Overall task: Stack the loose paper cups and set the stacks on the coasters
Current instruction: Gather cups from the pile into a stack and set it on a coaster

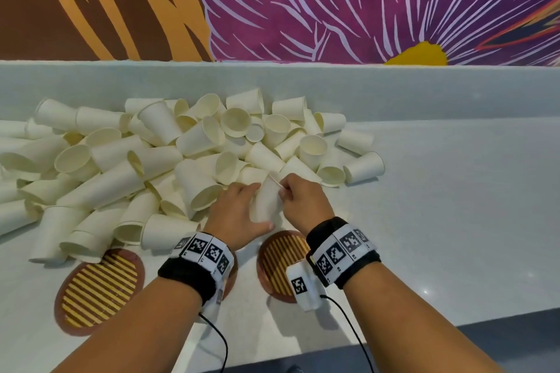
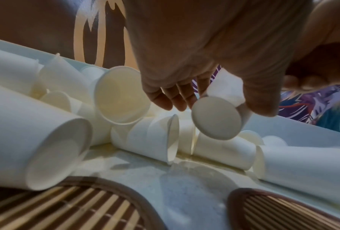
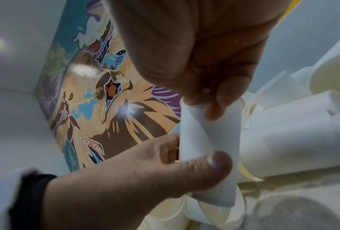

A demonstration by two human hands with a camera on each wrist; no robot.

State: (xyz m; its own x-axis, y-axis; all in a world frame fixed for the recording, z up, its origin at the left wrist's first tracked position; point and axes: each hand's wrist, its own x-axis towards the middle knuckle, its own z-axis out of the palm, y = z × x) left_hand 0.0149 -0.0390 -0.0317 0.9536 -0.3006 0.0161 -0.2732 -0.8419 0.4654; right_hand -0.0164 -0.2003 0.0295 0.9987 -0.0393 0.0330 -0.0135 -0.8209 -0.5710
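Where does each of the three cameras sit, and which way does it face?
Head: above, looking down at cup pile, coasters, both forearms.
Left wrist: under left hand, facing the pile; fingers show.
Right wrist: under right hand, facing the mural; both thumbs show.
All three share the held cup.

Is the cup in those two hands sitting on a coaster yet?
No. The cup is held off the counter: left hand grips its base end, right hand pinches its rim end. The nearest coaster lies bare below.
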